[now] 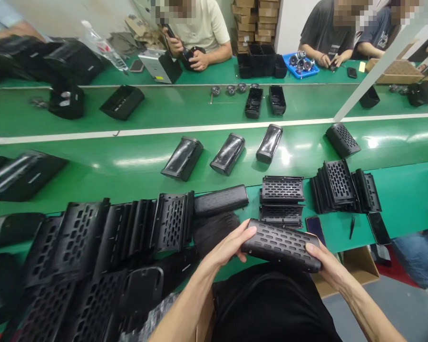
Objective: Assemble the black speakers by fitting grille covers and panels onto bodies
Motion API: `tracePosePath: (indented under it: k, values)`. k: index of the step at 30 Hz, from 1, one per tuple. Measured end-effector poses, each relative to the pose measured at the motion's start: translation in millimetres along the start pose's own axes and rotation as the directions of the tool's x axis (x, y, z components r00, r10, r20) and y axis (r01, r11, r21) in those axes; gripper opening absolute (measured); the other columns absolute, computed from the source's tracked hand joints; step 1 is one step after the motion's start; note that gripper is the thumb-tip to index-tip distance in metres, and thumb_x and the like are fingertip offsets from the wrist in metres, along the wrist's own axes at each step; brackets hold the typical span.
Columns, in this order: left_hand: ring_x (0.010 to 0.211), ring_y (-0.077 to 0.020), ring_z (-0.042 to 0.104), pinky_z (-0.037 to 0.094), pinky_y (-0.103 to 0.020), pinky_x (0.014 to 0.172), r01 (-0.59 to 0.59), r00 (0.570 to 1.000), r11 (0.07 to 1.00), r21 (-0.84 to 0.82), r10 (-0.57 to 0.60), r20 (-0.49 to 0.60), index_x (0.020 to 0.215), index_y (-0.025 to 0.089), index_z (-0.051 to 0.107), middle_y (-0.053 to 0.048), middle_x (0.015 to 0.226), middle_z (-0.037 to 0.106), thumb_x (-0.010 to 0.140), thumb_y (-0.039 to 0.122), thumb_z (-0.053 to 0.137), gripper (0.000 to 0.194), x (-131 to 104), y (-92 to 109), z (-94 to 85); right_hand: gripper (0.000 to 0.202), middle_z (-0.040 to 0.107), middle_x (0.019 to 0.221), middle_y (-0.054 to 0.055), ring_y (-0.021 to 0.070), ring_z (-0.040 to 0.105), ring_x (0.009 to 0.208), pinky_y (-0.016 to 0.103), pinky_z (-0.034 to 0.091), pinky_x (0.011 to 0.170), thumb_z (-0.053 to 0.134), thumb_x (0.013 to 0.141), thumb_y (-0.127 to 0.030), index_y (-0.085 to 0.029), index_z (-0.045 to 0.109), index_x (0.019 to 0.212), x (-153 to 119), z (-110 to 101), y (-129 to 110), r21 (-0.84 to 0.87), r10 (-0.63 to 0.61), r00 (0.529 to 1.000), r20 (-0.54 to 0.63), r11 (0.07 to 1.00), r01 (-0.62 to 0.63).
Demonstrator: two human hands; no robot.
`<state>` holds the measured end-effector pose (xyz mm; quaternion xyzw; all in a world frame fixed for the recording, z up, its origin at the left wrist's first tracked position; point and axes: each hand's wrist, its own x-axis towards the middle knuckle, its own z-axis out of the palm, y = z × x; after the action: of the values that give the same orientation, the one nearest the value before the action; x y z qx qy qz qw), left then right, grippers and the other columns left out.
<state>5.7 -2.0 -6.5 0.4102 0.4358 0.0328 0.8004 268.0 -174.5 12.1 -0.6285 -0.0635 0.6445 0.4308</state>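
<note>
A black speaker housing with a slotted grille is held between my two hands above the near edge of the green bench. My left hand grips its left end, thumb on top and fingers curled beneath. At its right end, my right hand clasps it with the thumb on the grille; the other fingers are mostly hidden. Just beyond it lie loose slotted grille panels. Left of my left hand sit a dark cloth-like heap and another black perforated housing.
Stacked grille panels crowd the bench at left, with more panels at right. A phone lies near my right hand. Black speaker units stand on the green conveyor. Several people sit opposite. A cardboard box is below the bench.
</note>
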Motion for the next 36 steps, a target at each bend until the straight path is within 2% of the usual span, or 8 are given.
tracePosePath:
  k: [5,10,16,21,25,29,32,36]
  values:
    - [0.105,-0.025,0.061,0.058,-0.027,0.068,-0.031,0.997,0.998,-0.05,0.034,0.066,0.162,0.026,0.031,-0.012,0.138,0.06,0.083,0.048,0.073,0.092,-6,3,1.2,0.072,0.069,0.14,0.008,0.0353,0.06,0.13,0.051,0.042,0.115,0.085,0.075,-0.06,-0.029,0.059,0.135,1,-4,5,0.006,-0.029,1.0,-0.01,1.0,0.029]
    - [0.095,-0.0224,0.058,0.051,-0.024,0.059,-0.077,0.997,0.996,-0.046,0.077,0.003,0.16,0.023,0.036,-0.011,0.126,0.062,0.081,0.048,0.071,0.09,-2,-5,5.6,0.072,0.069,0.14,0.008,0.0339,0.062,0.129,0.049,0.045,0.112,0.086,0.075,-0.059,-0.031,0.057,0.135,0,-1,6,0.034,-0.046,0.999,0.009,0.998,0.045]
    - [0.087,-0.02,0.055,0.048,-0.024,0.056,-0.106,0.994,0.994,-0.028,0.105,-0.038,0.161,0.02,0.033,-0.009,0.116,0.062,0.078,0.049,0.07,0.096,-3,-4,10.3,0.091,0.067,0.143,0.006,0.0319,0.061,0.132,0.048,0.04,0.116,0.09,0.068,-0.061,-0.035,0.049,0.145,-4,-1,6,0.137,0.019,1.0,0.016,0.99,-0.021]
    - [0.082,-0.0191,0.053,0.046,-0.025,0.057,-0.132,0.99,0.991,-0.003,0.132,-0.051,0.16,0.02,0.035,-0.006,0.104,0.062,0.078,0.051,0.069,0.094,-7,-2,12.4,0.077,0.073,0.134,0.006,0.0333,0.065,0.125,0.048,0.045,0.108,0.086,0.071,-0.064,-0.033,0.058,0.136,1,-1,12,0.198,0.043,0.999,-0.03,0.98,-0.037]
    - [0.088,-0.0216,0.055,0.046,-0.026,0.061,-0.132,0.991,0.991,0.03,0.132,0.001,0.161,0.023,0.031,-0.008,0.116,0.063,0.081,0.054,0.069,0.094,-10,-4,10.7,0.069,0.076,0.127,0.004,0.0311,0.069,0.117,0.041,0.05,0.096,0.086,0.072,-0.059,-0.032,0.06,0.13,3,-1,14,0.204,0.027,0.999,-0.034,0.979,-0.019]
    - [0.115,-0.0313,0.059,0.052,-0.036,0.086,-0.129,0.99,0.991,0.038,0.126,0.069,0.166,0.025,0.02,-0.011,0.142,0.058,0.083,0.058,0.068,0.101,-11,-8,2.8,0.067,0.078,0.122,0.004,0.0289,0.071,0.11,0.038,0.051,0.091,0.086,0.073,-0.056,-0.032,0.06,0.129,1,0,13,0.22,0.002,1.0,-0.026,0.976,0.004]
    - [0.147,-0.0365,0.039,0.034,-0.045,0.118,-0.141,0.982,0.99,0.007,0.139,0.128,0.167,0.023,0.018,-0.011,0.162,0.044,0.083,0.054,0.071,0.104,-10,-10,-4.4,0.067,0.078,0.118,0.003,0.0273,0.072,0.104,0.036,0.052,0.087,0.086,0.074,-0.056,-0.032,0.059,0.13,0,0,14,0.213,-0.013,1.0,-0.027,0.977,0.018]
    - [0.151,-0.0386,0.034,0.022,-0.049,0.125,-0.158,0.975,0.986,-0.046,0.163,0.149,0.166,0.021,0.02,-0.011,0.162,0.044,0.08,0.048,0.073,0.105,-7,-14,-6.6,0.063,0.078,0.117,0.003,0.026,0.074,0.097,0.036,0.053,0.082,0.084,0.077,-0.055,-0.032,0.058,0.13,-2,3,14,0.21,-0.03,0.999,-0.026,0.977,0.035]
